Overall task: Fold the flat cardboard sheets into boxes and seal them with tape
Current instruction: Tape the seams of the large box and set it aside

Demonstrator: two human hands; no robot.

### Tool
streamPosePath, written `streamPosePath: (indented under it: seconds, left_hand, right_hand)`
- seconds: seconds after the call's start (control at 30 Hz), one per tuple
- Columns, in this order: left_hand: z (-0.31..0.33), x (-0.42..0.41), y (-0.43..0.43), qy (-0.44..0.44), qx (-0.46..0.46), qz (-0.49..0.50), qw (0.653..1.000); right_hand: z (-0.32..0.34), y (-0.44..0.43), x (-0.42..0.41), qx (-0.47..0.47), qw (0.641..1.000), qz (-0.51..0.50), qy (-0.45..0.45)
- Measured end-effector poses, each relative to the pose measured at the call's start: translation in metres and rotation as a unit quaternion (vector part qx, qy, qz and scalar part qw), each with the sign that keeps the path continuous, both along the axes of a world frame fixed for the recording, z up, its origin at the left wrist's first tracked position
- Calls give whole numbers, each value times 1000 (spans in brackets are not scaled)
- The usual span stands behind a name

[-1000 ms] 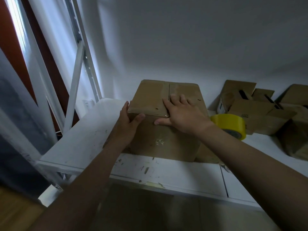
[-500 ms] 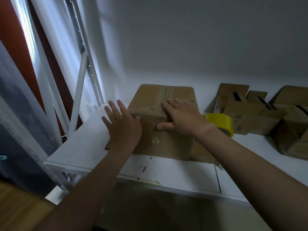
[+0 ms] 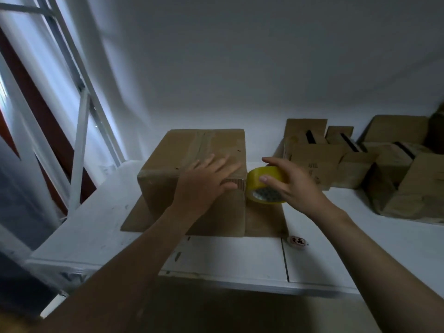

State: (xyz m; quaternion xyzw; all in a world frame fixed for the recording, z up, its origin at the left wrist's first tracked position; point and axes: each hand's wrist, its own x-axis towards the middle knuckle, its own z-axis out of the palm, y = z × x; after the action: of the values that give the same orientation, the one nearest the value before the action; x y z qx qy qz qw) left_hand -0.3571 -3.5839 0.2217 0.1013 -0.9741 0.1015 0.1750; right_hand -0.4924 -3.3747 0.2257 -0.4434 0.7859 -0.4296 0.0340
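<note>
The box (image 3: 192, 162) stands folded on a flat cardboard sheet (image 3: 264, 222) near the left end of the white tabletop (image 3: 228, 255), its top flaps down. A glossy strip seems to run along the middle seam, though blur makes it hard to say how far it reaches. The left grip (image 3: 204, 186) lies flat on the lid at its near right corner, fingers straight and spread, pressing and holding nothing. The right grip (image 3: 288, 186) is curled round the yellow tape (image 3: 262, 186), thumb on the near face and fingers over the rim; the roll sits just beside the box's right wall, low over the sheet. More boxes (image 3: 312, 159) are stacked well apart to the right, and a small round tag (image 3: 297, 241) lies by the sheet's near right corner.

The step in hand looks like fetching the tape to seal the lid. To do it well, the left grip should keep the flaps level and butted together so that no gap opens. The right grip needs the roll's free end, which cannot be made out here. The tape is best anchored on a side wall, drawn taut over the edge and along the seam, then rubbed down flat. The box rides on loose cardboard and may slide under a sideways pull, so downward pressure matters.
</note>
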Motion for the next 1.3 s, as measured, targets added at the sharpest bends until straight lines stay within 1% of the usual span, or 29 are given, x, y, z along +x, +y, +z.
streamPosePath:
  seconds: [0.03, 0.13, 0.23, 0.3, 0.37, 0.47, 0.53, 0.63, 0.73, 0.87, 1.03, 1.1, 1.17, 1.3]
  left_hand:
    - [1, -1, 0, 12, 15, 2, 1000]
    - [5, -8, -2, 27, 116, 41, 992]
    - [1, -15, 14, 53, 103, 70, 991]
    - [-2, -20, 25, 54, 100, 101, 988]
    - [-4, -22, 30, 60, 88, 126, 986]
    - [-7, -20, 29, 81, 75, 126, 986]
    - [-9, -21, 27, 87, 69, 124, 986]
    - [-11, -22, 26, 96, 73, 122, 985]
    - [-10, -22, 28, 99, 81, 125, 984]
    - [-11, -25, 42, 117, 83, 179, 973]
    - [-15, -36, 60, 144, 84, 237, 957]
    - [-17, -36, 59, 153, 77, 231, 958]
    - [-19, -33, 53, 165, 79, 202, 962]
    - [-19, -18, 35, 174, 106, 140, 969]
  right_hand:
    - [-6, 1, -4, -28, 999, 6, -19]
    - [-24, 6, -17, -112, 991, 20, -70]
    - [-47, 14, -27, -192, 974, 46, -114]
    - [-56, 16, -30, -213, 967, 66, -126]
    - [-59, 17, -33, -223, 965, 73, -120]
    - [-55, 18, -36, -233, 965, 86, -90]
    - [-49, 21, -38, -210, 971, 92, -66]
    - [-41, 26, -42, -137, 987, 77, -30]
    - [-45, 27, -47, -58, 996, 74, -15]
    - [-51, 16, -45, -14, 999, 51, 8]
    - [-48, -7, -34, 34, 997, 35, 67]
    - [-47, -12, -31, 42, 995, 31, 86]
    - [-48, -18, -28, 48, 995, 28, 87]
    - [-53, -24, -20, 77, 996, 38, 35]
